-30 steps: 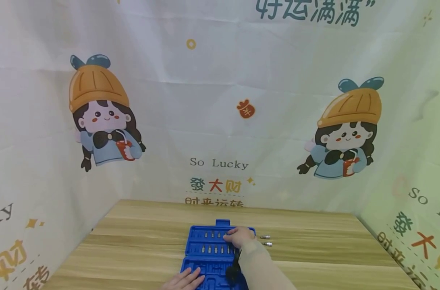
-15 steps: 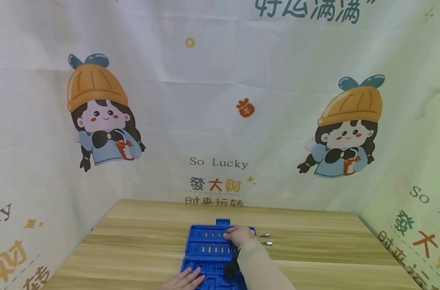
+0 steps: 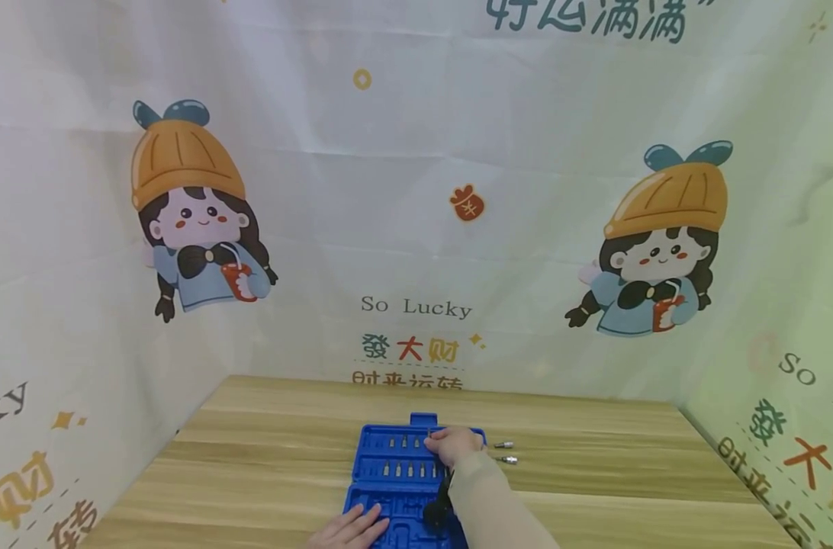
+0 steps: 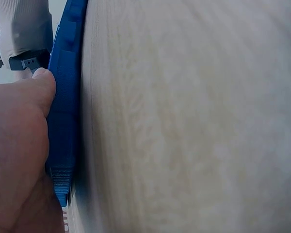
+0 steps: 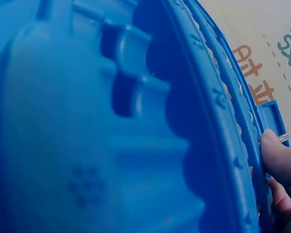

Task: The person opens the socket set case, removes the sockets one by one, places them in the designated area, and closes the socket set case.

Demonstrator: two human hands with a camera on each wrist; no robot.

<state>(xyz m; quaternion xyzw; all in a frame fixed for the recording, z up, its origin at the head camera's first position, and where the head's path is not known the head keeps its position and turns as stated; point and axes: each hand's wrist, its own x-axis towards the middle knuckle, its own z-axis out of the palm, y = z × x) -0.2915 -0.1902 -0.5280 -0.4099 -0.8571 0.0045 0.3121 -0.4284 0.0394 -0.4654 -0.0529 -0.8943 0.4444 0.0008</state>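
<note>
An open blue plastic tool case [image 3: 389, 490] lies on the wooden table. Several metal bit sockets [image 3: 410, 471] stand in two rows in its far half. At the far row, the thumb and fingers of my right hand [image 3: 457, 444] pinch a bit socket; its shiny tip [image 5: 284, 138] pokes out past the thumb in the right wrist view. My left hand [image 3: 349, 529] rests with extended fingers on the near half's left side. The left wrist view shows the left thumb [image 4: 43, 87] against the side of the case.
Two silver bit sockets [image 3: 505, 460] lie on the table [image 3: 595, 473], just right of the case. The near half of the case has moulded recesses [image 5: 136, 97]. A printed cloth [image 3: 307, 229] hangs behind the table and on both sides.
Both hands stay almost where they were. The right hand keeps its pinch at the far row, and the view has shifted very slightly.
</note>
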